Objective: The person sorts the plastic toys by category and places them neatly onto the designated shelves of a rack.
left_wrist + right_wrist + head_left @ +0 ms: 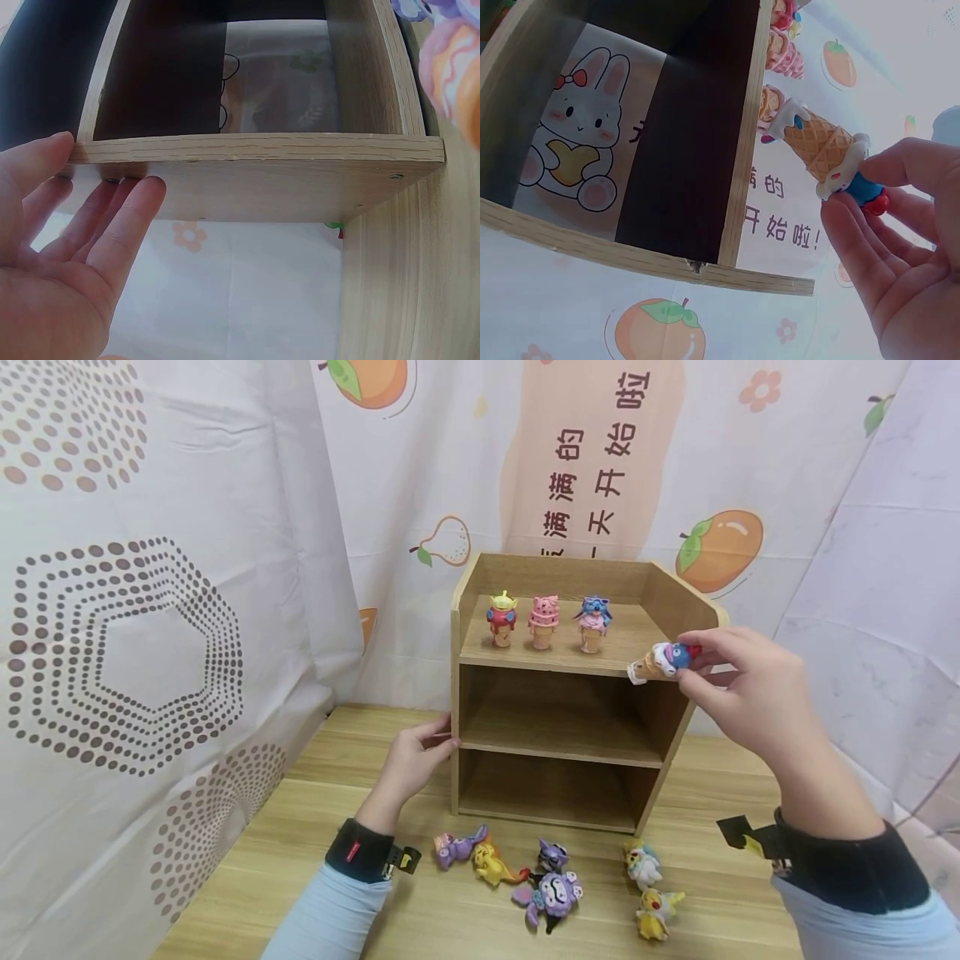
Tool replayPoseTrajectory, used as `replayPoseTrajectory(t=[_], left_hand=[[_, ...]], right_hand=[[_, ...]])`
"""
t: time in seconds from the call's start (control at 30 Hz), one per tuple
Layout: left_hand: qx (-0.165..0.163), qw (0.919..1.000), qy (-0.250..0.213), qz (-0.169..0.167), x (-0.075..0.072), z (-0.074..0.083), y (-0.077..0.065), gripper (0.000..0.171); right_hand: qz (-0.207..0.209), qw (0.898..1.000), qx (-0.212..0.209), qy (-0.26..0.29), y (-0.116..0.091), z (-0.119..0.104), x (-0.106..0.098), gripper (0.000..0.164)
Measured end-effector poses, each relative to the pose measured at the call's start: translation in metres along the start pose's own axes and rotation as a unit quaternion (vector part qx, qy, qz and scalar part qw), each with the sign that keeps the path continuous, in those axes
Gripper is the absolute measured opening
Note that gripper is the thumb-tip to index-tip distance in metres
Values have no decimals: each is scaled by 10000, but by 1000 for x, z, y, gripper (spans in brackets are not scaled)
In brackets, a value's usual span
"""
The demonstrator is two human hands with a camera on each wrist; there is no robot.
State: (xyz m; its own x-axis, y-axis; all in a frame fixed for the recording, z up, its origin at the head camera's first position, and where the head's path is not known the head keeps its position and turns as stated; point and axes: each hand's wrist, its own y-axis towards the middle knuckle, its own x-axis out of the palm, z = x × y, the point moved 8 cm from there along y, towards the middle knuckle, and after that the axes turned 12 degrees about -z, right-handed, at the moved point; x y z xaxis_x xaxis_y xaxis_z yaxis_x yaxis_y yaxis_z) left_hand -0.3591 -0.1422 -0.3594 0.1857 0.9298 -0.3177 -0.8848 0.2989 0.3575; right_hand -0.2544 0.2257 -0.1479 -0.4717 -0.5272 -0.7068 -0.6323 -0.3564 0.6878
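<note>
My right hand point(757, 689) pinches an ice-cream-cone figurine point(656, 662) between thumb and fingers, in front of the shelf's top board at the right. In the right wrist view the figurine point(821, 150) has a waffle cone, white icing and a blue head with red; it is tilted, cone end toward the shelf. My left hand point(412, 760) touches the left side of the small wooden shelf point(551, 668). In the left wrist view its thumb rests on the front edge and its fairly straight fingers point(135, 221) lie against the outer side panel.
On the top board stand three cone figurines: red-and-yellow point(502, 620), pink point(543, 622) and blue point(593, 624). Several figurines lie on the table before the shelf, among them a yellow one point(489, 864), a purple one point(555, 893) and a yellow-and-white one point(654, 914).
</note>
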Motion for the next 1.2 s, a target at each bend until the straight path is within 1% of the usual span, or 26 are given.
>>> replayPoseTrajectory(t=[0.23, 0.37, 0.5, 0.77, 0.93, 1.03, 1.2], left_hand=[[-3, 10000, -31, 10, 0, 0, 0, 49], [-45, 10000, -23, 35, 0, 0, -1, 49], [-91, 9999, -18, 42, -1, 0, -1, 49], [-52, 10000, 20, 8, 1, 0, 0, 49], [-39, 10000, -44, 14, 0, 0, 1, 48], [-11, 10000, -93, 4, 0, -1, 1, 48], [-13, 10000, -89, 6, 0, -1, 0, 47]], right_hand=[[17, 9996, 83, -275, 10, 0, -2, 32], [-93, 9988, 160, -464, 17, -1, -1, 30], [-209, 9981, 234, -531, 24, 0, 0, 29], [-385, 9965, 332, -667, 35, 3, 1, 28], [-472, 9952, 405, -758, 41, 6, 2, 28], [-594, 9934, 488, -848, 44, 9, 3, 28], [-810, 9908, 486, -975, 50, 12, 8, 28]])
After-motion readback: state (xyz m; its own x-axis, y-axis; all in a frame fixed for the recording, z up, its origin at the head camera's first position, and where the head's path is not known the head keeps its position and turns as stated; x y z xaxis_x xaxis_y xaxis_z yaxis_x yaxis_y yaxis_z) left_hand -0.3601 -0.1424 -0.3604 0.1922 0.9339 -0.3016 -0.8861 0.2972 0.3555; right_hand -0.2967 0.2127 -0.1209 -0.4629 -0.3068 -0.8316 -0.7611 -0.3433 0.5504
